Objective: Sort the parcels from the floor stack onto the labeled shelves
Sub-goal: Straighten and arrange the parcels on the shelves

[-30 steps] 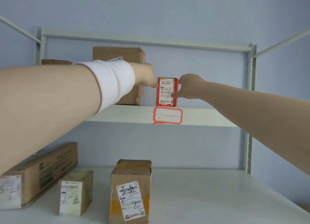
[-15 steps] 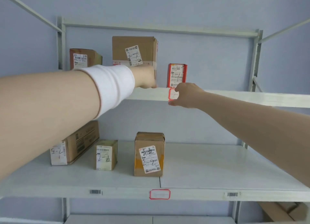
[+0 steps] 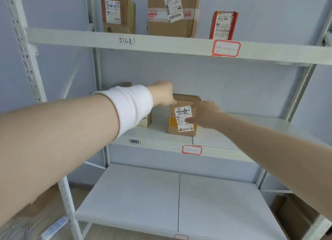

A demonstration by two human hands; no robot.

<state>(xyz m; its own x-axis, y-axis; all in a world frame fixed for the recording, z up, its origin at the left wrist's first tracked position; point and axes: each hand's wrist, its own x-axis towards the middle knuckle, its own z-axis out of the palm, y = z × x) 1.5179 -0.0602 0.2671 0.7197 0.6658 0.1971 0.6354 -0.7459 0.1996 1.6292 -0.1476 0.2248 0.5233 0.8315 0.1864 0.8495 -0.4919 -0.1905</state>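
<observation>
Though upright, parcel (image 3: pixel 181 120) behind right hand (image 3: pixel 204 114).

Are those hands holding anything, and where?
Cannot be told: left hand and right hand overlap the brown parcel, near its top and label; no grip shows.

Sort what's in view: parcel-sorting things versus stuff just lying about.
Job: small red parcel, large taped brown cardboard box and small brown carton, top shelf; brown cardboard parcel with white label, middle shelf; red-bordered 2-1 shelf tag.
Lying about: black barcode sticker, black handwritten scrawl on shelf edges; blurred clear plastic, bottom left.
</observation>
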